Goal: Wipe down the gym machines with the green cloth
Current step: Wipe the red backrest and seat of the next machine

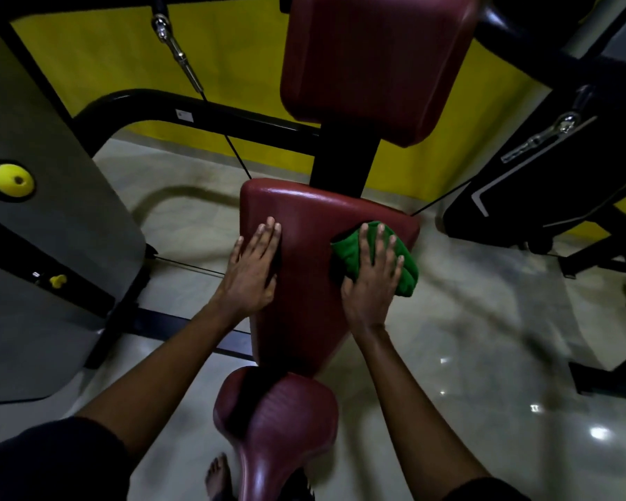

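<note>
Maroon vinyl fills the middle of the view: a padded backrest (304, 291) on a gym machine, tilted away from you and narrowing toward its near end.

Your right hand (371, 280) lies flat on the green cloth (409, 278), fingers straight and spread, pressing it against the pad rather than gripping it. The cloth is bunched under that palm at the pad's 2 o'clock edge, and part of it hangs over the side.

Your left hand (255, 269) rests flat on the pad's 10 o'clock edge with its fingers straight and close together, holding nothing. The two hands are well apart, with bare vinyl between them.

At 12 o'clock, a second maroon pad (373, 59) stands higher on a black post (344, 164). At 6 o'clock, just beside the backrest's narrow end, is a rounded maroon seat (279, 417). A bare foot (217, 475) shows on the floor at the seat's 7 o'clock.

At 9 o'clock stands a grey metal cover (51, 247) carrying a yellow knob (13, 179). A thin black cable (237, 153) runs down from 11 o'clock toward the backrest. Another dark machine (542, 182) sits at 3 o'clock. Behind everything is a yellow wall (105, 56), and the pale tiled floor (467, 338) shines with small reflections of light.
</note>
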The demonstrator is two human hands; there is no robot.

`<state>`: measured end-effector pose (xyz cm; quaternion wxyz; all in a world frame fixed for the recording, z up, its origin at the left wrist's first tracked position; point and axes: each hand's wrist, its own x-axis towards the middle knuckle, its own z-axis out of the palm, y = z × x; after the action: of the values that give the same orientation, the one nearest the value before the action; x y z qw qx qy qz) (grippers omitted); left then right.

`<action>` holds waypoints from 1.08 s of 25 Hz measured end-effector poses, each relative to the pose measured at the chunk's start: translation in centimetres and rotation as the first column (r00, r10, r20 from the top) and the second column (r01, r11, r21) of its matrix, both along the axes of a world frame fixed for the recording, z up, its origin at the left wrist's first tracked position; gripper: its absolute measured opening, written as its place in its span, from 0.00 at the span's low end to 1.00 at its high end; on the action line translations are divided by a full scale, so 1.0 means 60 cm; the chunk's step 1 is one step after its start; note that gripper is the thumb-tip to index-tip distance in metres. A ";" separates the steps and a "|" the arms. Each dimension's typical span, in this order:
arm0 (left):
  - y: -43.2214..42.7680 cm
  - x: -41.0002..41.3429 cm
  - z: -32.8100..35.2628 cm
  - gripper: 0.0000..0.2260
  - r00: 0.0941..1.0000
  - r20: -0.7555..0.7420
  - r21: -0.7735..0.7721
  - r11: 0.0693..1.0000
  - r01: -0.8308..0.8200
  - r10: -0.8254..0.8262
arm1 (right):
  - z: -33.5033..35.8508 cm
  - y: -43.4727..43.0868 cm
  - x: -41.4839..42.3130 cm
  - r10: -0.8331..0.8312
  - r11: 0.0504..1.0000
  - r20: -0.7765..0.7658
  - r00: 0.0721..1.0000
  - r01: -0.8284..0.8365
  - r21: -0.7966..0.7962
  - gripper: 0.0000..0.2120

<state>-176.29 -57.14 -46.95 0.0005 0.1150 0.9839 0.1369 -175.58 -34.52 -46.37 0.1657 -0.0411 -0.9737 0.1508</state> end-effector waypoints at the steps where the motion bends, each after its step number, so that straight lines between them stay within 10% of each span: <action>1: 0.001 0.001 0.002 0.45 1.000 0.008 0.003 1.000 -0.010 0.010 | -0.004 -0.007 0.002 -0.006 1.000 0.001 1.000 0.006 -0.012 0.50; 7: -0.002 0.001 -0.004 0.47 0.999 -0.001 -0.041 0.999 -0.035 0.035 | -0.038 0.032 0.008 0.305 0.925 0.055 0.951 -0.310 0.222 0.56; 21: -0.022 0.063 -0.068 0.39 0.999 0.036 -0.074 0.997 -0.013 0.016 | -0.027 0.060 0.009 0.381 0.870 0.087 0.920 -0.389 0.302 0.55; 27: -0.002 0.101 -0.113 0.37 0.985 0.126 0.133 0.982 -0.136 0.119 | -0.016 -0.033 -0.013 0.431 0.821 0.111 0.896 -0.440 0.364 0.53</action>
<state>-170.20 -57.28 -53.72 0.0413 0.0432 0.9753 0.2126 -176.35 -36.47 -47.36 0.1200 0.2132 -0.9696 -0.0071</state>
